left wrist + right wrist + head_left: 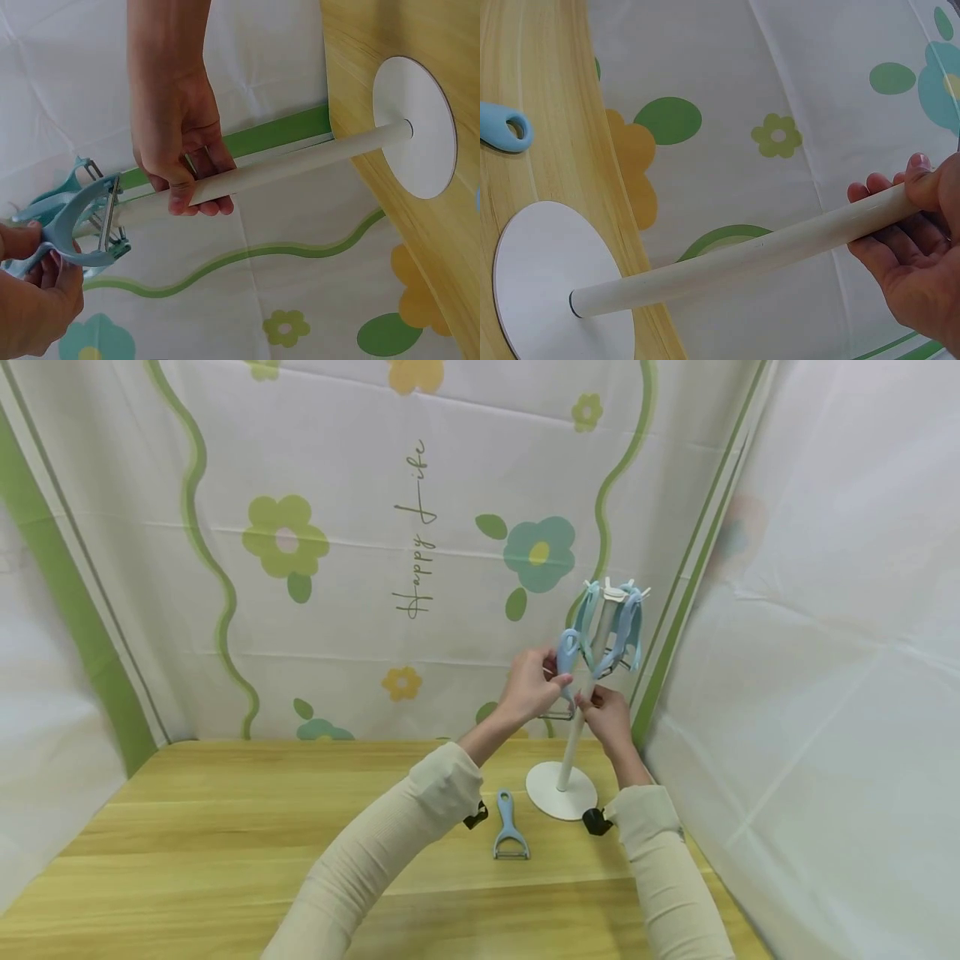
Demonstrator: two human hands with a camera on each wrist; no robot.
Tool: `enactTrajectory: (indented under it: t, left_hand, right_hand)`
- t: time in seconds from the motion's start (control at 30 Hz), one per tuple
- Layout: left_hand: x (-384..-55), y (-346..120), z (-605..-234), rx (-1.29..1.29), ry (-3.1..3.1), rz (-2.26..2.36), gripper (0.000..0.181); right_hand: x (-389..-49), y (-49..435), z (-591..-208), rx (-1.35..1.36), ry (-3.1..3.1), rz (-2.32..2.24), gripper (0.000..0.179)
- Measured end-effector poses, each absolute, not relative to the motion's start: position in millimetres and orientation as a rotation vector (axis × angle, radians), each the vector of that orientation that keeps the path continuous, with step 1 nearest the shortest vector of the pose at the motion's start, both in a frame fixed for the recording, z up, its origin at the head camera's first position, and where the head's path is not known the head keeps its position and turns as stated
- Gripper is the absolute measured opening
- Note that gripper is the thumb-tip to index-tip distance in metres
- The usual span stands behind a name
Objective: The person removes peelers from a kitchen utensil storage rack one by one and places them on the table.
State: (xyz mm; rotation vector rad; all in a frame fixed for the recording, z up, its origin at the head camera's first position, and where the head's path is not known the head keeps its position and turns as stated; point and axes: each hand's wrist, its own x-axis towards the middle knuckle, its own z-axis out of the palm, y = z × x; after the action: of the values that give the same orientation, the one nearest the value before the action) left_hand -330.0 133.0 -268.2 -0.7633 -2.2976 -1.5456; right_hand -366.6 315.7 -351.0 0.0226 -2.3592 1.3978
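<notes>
A white stand point(572, 743) with a round base holds several blue and teal peelers point(626, 627) on hooks at its top. My left hand point(534, 687) pinches a light blue peeler point(567, 652) by its handle, just left of the pole, with the blade end downward. In the left wrist view that peeler point(69, 225) overlaps the hung ones. Lower down, my right hand point(609, 720) grips the pole; the right wrist view shows its thumb and fingers point(877, 251) around the white tube point(742, 262).
Another light blue peeler point(507, 827) lies on the wooden table point(225, 843), left of the stand's base point(543, 793). A printed curtain point(337, 635) hangs behind the table, and a white sheet point(825, 693) runs along the right side.
</notes>
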Motion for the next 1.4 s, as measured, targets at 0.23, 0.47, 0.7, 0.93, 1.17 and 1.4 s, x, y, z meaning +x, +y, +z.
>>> enactTrajectory:
  t: [0.23,0.47,0.7,0.93,1.17,1.4]
  left_hand:
    - [-326.8,124.2,-284.6,-0.799,-2.344,-1.533,0.014]
    - [-328.9,115.6,-305.5,-0.820,-2.365,-1.484,0.014]
    - [-327.0,108.4,-321.9,-0.806,-2.381,-1.505,0.014]
    - [-324.8,100.8,-338.2,-0.763,-2.427,-1.537,0.015]
    - [-325.2,93.7,-352.0,-0.740,-2.436,-1.557,0.017]
    - [-323.7,85.8,-365.1,-0.729,-2.454,-1.582,0.016]
  right_hand:
    - [-365.6,316.0,-350.6,0.032,-2.355,1.420,0.025]
    - [-365.3,314.7,-349.8,0.058,-2.350,1.410,0.024]
    - [-366.1,315.2,-350.2,0.068,-2.343,1.392,0.023]
    - [-365.5,314.6,-351.2,0.053,-2.342,1.408,0.023]
    - [-364.3,314.1,-350.4,0.049,-2.337,1.435,0.023]
    - [-365.1,313.8,-350.7,0.045,-2.341,1.431,0.023]
